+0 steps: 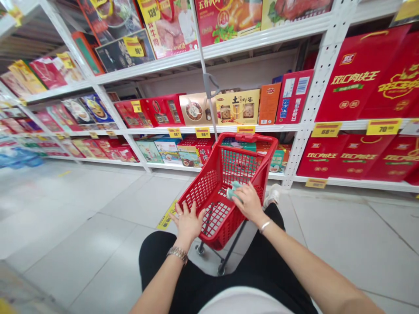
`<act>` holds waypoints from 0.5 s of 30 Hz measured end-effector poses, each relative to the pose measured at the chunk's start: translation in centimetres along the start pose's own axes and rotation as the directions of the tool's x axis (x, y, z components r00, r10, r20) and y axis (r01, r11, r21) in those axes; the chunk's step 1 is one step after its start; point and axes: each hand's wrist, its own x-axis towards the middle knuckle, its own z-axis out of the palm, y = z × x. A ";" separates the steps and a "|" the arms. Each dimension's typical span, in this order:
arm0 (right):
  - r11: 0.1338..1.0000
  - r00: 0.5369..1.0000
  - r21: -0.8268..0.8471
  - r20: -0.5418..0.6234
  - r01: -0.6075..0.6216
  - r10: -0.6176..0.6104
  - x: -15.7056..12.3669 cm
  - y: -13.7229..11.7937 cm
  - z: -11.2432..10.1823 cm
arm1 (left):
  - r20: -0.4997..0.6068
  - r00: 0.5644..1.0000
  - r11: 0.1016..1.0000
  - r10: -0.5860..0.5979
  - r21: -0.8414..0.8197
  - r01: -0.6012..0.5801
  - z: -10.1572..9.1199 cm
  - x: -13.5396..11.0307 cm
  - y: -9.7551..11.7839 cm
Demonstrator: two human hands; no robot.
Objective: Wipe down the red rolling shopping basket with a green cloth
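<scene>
A small red plastic shopping cart [200, 186] with a perforated basket stands on dark metal legs and wheels between my knees. The basket shows nothing lying in it. My left hand [188, 221] has its fingers spread over the cart's near left rim and grips nothing; whether the palm touches the rim I cannot tell. Above the right part of the basket, my right hand [250, 203] is closed on a crumpled light green cloth [233, 191]. Part of the cloth is hidden by the fingers.
White metal shelves [216, 129] hold boxed goods and yellow price tags ahead. Red gift bags [356, 80] fill the shelves at right. A thin grey pole [202, 54] rises behind the cart. A yellow floor sticker [166, 218] lies on the tiled floor [124, 244].
</scene>
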 end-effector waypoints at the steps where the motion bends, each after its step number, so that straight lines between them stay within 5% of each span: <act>1: 0.999 1.000 0.048 0.004 0.015 -0.015 -1.1 -2.0 0.5 | -0.005 1.000 1.000 0.000 0.010 0.000 0.0 0.0 0.0; 4: 0.980 0.995 0.176 0.022 0.090 -0.096 -3.5 -7.2 1.4 | -0.019 1.000 1.000 0.011 0.027 -0.011 0.1 -0.3 -0.2; 7: 0.952 0.975 0.238 0.054 0.195 -0.214 -4.5 -9.4 1.5 | -0.023 0.999 0.999 0.025 0.025 -0.025 0.3 -0.9 -0.6; 15: 0.927 0.955 0.283 0.091 0.245 -0.281 -3.9 -7.0 1.1 | 0.016 0.994 0.995 0.104 -0.006 -0.104 0.3 0.4 -2.6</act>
